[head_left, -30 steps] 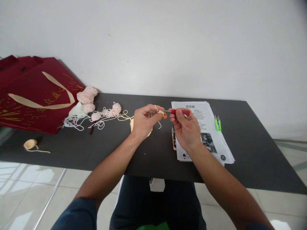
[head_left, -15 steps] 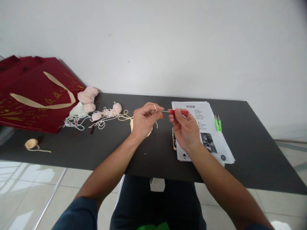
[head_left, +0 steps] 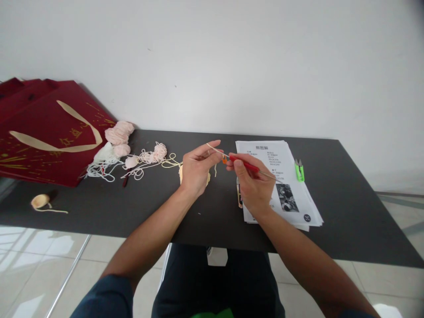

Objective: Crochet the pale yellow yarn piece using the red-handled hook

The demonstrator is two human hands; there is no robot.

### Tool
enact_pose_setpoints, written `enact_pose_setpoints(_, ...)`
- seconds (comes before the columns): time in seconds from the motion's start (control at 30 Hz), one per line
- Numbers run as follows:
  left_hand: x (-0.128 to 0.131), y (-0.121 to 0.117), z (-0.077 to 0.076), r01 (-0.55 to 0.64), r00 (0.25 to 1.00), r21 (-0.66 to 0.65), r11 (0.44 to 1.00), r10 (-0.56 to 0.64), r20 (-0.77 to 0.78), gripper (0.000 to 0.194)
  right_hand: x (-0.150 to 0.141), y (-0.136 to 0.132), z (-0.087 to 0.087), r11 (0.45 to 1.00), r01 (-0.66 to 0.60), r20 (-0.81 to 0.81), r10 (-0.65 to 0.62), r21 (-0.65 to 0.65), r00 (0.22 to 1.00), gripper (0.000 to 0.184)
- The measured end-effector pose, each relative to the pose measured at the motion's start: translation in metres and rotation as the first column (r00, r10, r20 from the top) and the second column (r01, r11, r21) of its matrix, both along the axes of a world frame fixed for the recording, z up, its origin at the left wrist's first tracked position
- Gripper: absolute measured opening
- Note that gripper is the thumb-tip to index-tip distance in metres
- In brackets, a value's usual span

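My right hand (head_left: 255,183) is closed around the red handle of a crochet hook (head_left: 247,163), its thin metal shaft angled up to the left. Cream yarn (head_left: 213,148) runs over the raised index finger of my left hand (head_left: 198,170), whose thumb and fingers pinch the work near the hook's tip. Any crocheted piece in that pinch is mostly hidden. A small orange stitch marker (head_left: 224,159) hangs between the two hands. Behind my left hand, a pale yellow yarn ball (head_left: 208,179) shows in part on the table.
Printed sheets (head_left: 261,216) lie under my right hand, with green thread snips (head_left: 299,171) at their right edge. Pink yarn balls (head_left: 119,132) and loose white strands (head_left: 102,170) sit beside a dark red bag (head_left: 43,119). A small cream crocheted cup (head_left: 40,202) is at far left.
My right hand has tilted the crochet hook from nearly level to sloping down to the right, its handle now closer to my left hand. My left index finger has lifted and straightened.
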State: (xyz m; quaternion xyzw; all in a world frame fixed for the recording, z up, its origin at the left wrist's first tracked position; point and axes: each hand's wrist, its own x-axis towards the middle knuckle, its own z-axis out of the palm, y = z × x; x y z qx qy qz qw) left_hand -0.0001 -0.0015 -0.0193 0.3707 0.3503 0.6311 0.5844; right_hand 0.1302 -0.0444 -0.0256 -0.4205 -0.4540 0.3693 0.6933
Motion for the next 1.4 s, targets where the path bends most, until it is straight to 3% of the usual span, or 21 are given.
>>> enact_pose_setpoints(0.13, -0.001, 0.001, 0.004, 0.066, 0.982, -0.069, 0.995, -0.053, 0.179, 0.039, 0.007, -0.004, -0.010, 0.957, -0.083, 0.352, -0.022, 0.279, 0.936, 0.032)
enact_pose_setpoints(0.23, -0.003, 0.002, 0.008, 0.149, 0.962, -0.094, 0.984, -0.123, 0.244, 0.037, 0.011, -0.001, -0.016, 0.931, -0.125, 0.412, -0.030, 0.343, 0.911, 0.043)
enact_pose_setpoints(0.33, -0.006, 0.003, 0.010, 0.207, 0.945, -0.090, 0.974, -0.175, 0.277, 0.036, 0.011, 0.002, -0.016, 0.950, -0.134, 0.303, 0.044, 0.283, 0.952, 0.035)
enact_pose_setpoints(0.43, -0.008, 0.004, 0.010, 0.211, 0.944, -0.078, 0.974, -0.182, 0.275, 0.036, 0.009, 0.006, -0.011, 0.973, -0.179, 0.038, 0.175, 0.147, 0.984, 0.020)
enact_pose_setpoints(0.53, -0.007, 0.004, 0.009, 0.211, 0.954, -0.069, 0.975, -0.189, 0.234, 0.034, 0.011, 0.012, -0.003, 0.966, -0.250, -0.197, 0.259, 0.071, 0.945, 0.013)
enact_pose_setpoints(0.63, -0.006, 0.003, 0.008, 0.205, 0.966, -0.040, 0.978, -0.195, 0.169, 0.034, 0.015, 0.017, 0.004, 0.955, -0.294, -0.305, 0.294, 0.049, 0.906, 0.015)
enact_pose_setpoints(0.93, -0.003, 0.001, 0.004, 0.159, 0.984, 0.023, 0.987, -0.160, 0.083, 0.032, 0.017, 0.018, 0.007, 0.979, -0.201, -0.270, 0.206, 0.047, 0.941, 0.023)
enact_pose_setpoints(1.23, -0.004, 0.001, 0.007, 0.128, 0.988, 0.016, 0.992, -0.129, 0.081, 0.030, 0.024, 0.022, 0.004, 0.975, -0.169, -0.194, 0.195, 0.146, 0.961, 0.015)
enact_pose_setpoints(1.4, -0.006, 0.001, 0.006, 0.065, 0.997, 0.006, 0.998, -0.065, 0.040, 0.026, 0.024, 0.018, 0.001, 0.971, -0.084, -0.060, 0.100, 0.225, 0.993, 0.013)
